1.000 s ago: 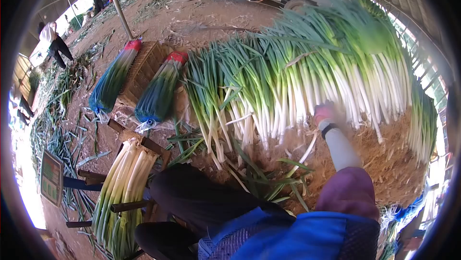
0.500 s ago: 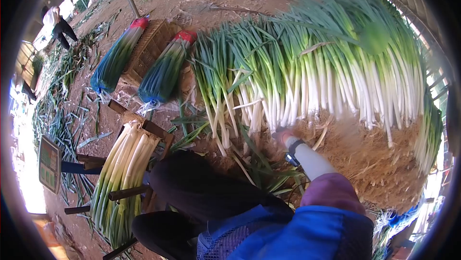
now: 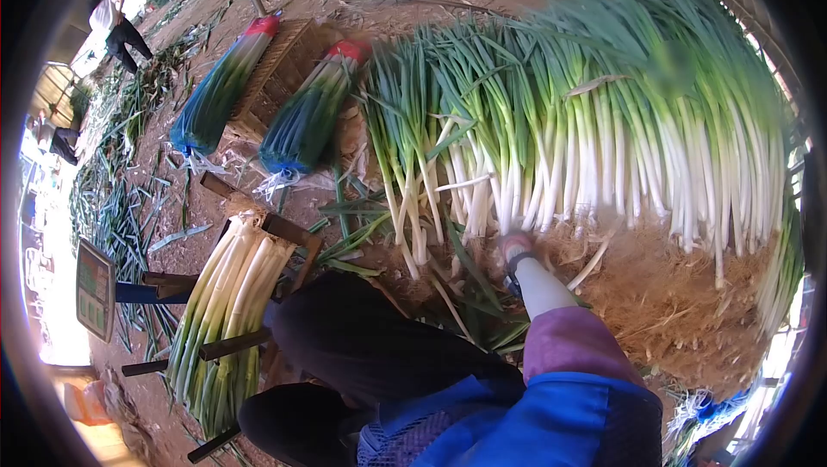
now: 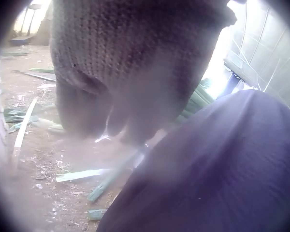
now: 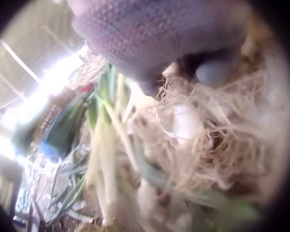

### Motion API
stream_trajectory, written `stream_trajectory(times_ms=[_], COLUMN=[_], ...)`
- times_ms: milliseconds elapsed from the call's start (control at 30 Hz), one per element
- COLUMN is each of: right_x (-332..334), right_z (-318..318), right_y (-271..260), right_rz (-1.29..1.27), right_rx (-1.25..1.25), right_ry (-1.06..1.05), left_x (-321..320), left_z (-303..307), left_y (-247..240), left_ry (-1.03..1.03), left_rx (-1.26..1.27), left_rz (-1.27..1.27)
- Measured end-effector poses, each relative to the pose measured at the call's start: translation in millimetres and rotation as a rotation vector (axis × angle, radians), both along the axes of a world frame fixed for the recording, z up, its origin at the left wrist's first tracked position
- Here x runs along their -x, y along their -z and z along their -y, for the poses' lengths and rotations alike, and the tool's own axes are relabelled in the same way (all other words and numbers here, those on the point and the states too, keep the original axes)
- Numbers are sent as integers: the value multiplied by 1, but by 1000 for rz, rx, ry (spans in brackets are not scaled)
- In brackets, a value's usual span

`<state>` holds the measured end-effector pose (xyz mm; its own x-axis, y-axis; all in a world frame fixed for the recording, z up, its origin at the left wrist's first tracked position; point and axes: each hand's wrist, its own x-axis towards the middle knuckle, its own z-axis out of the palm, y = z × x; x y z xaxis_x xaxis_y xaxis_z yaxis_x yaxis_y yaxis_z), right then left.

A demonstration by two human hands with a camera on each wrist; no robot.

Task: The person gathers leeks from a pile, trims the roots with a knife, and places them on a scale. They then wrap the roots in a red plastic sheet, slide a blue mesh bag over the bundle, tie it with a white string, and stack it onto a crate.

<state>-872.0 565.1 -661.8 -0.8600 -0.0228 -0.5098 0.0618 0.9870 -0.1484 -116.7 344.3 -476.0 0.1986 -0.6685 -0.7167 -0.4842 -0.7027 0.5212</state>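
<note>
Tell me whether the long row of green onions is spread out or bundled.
Spread out: the green onions lie side by side along the ground, with no tie visible around them.

The right arm (image 3: 556, 303) is pointing toward eleven o'clock in the head view, its gloved right hand (image 3: 516, 247) looking blurred; in the left wrist view, the gloved left hand (image 4: 133, 63) is hanging, fingers (image 4: 142, 113) pointing toward six o'clock.

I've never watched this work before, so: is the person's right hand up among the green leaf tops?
No, the right hand is down at the white root ends of the green onions.
</note>
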Motion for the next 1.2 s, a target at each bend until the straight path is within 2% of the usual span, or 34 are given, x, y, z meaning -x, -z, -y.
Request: stream_trajectory(times_ms=[67,133,167,300,500,733,800,833,867,967,1000,1100,1133,1200], right_x=[-1,13,22,50,93,87,74,70,78,83,74,78,61,61], right_z=[7,6,2,15,24,23,20,18,11,6,6,-9,-6,-19], right_y=[-1,19,20,-46,-28,-24,-31,-27,14,-24,-57,-67,-109,-138], right_rz=[-3,107,63,-192,-172,-164,38,138,47,42,62,18,40,190], right_rx=[-4,-82,-40,148,180,213,266,295,305,391,516,793,908,1067], right_ry=[-7,-40,10,197,344,297,367,401,382,185,270,305,396,353], left_x=[23,36,42,58,67,68,69,69,68,66,66,63,61,58], left_z=[5,9,12,19,25,31,33,35,36,42,45,59,64,78], left_y=[-7,-12,-14,-22,-31,-42,-45,-47,-49,-55,-56,-60,-62,-65], left_ry=[-32,-50,-55,-72,-109,-125,-126,-127,-130,-141,-144,-156,-162,-170], left_rx=[-11,-14,-7,12,55,101,115,125,133,167,177,232,251,301], left_rz=[15,25,29,39,38,34,31,31,29,18,12,-23,-39,-72])
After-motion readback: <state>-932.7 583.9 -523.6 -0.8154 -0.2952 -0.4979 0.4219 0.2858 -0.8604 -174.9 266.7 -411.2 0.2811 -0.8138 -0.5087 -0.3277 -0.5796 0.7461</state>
